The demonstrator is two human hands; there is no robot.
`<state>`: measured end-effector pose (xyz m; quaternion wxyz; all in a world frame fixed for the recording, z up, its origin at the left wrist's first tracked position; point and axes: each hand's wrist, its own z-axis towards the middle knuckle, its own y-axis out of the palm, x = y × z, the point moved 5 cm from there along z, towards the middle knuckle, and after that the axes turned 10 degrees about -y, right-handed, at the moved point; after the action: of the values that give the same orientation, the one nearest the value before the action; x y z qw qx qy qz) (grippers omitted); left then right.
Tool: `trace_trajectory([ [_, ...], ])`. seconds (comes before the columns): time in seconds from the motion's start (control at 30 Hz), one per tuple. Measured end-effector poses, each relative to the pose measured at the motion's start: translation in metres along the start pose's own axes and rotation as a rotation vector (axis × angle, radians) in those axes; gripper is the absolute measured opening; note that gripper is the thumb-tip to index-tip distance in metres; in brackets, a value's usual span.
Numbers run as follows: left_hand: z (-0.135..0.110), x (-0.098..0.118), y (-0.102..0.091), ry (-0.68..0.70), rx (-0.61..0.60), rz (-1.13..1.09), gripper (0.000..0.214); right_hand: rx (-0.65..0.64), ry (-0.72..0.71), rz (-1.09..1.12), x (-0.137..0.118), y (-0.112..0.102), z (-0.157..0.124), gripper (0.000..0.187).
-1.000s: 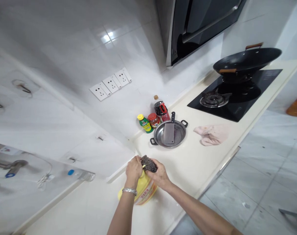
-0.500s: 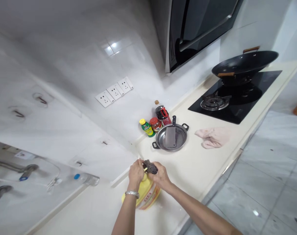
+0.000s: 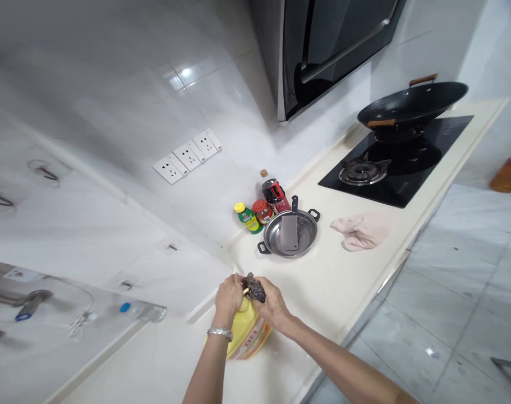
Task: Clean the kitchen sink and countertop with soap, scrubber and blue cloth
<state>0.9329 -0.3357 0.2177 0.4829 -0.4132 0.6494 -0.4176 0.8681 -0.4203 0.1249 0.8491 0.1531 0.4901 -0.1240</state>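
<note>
A large yellow jug with a red-and-white label stands on the counter, and a small yellow spout sticks out at its top. My left hand, with a silver bracelet at its wrist, closes over the top of the jug beside the spout. Its fingertips are partly hidden. My right hand grips a dark, glinting scouring pad, which looks like steel wool, right against the spout.
Beyond my hands stands a steel two-handled pan with a cleaver across it. Sauce bottles stand behind. A pink cloth lies toward the stove, which bears a wok. A clear bottle lies left.
The view has shifted slightly, so the surroundings sit a little further left. Both hands stay at the jug's top, with the scouring pad still at the spout.
</note>
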Motion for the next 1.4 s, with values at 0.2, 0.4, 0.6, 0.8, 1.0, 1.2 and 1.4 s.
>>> trace_trajectory([
  [0.2, 0.004, -0.002, 0.001, -0.055, -0.035, -0.153, 0.047, -0.013, -0.015, -0.045, 0.0, 0.001, -0.007, 0.049],
  [0.4, 0.005, -0.003, 0.009, -0.094, -0.042, -0.243, 0.049, -0.032, 0.005, -0.109, 0.003, -0.001, -0.014, 0.054],
  [0.6, 0.008, -0.005, 0.012, -0.062, -0.028, -0.227, 0.042, -0.041, -0.078, -0.111, 0.004, -0.003, -0.018, 0.06],
  [0.8, 0.006, -0.003, 0.006, 0.036, -0.024, -0.18, 0.037, -0.038, -0.276, -0.12, 0.0, -0.014, -0.016, 0.066],
  [1.0, 0.006, -0.003, 0.008, 0.07, -0.002, -0.168, 0.035, -0.048, -0.367, -0.202, -0.001, -0.015, -0.019, 0.058],
  [1.2, 0.008, -0.004, 0.01, 0.029, -0.005, -0.195, 0.034, -0.021, -0.417, -0.223, -0.002, -0.009, -0.02, 0.048],
  [1.4, 0.007, -0.003, 0.01, -0.001, -0.017, -0.194, 0.037, -0.03, -0.436, -0.23, -0.006, -0.01, -0.016, 0.043],
])
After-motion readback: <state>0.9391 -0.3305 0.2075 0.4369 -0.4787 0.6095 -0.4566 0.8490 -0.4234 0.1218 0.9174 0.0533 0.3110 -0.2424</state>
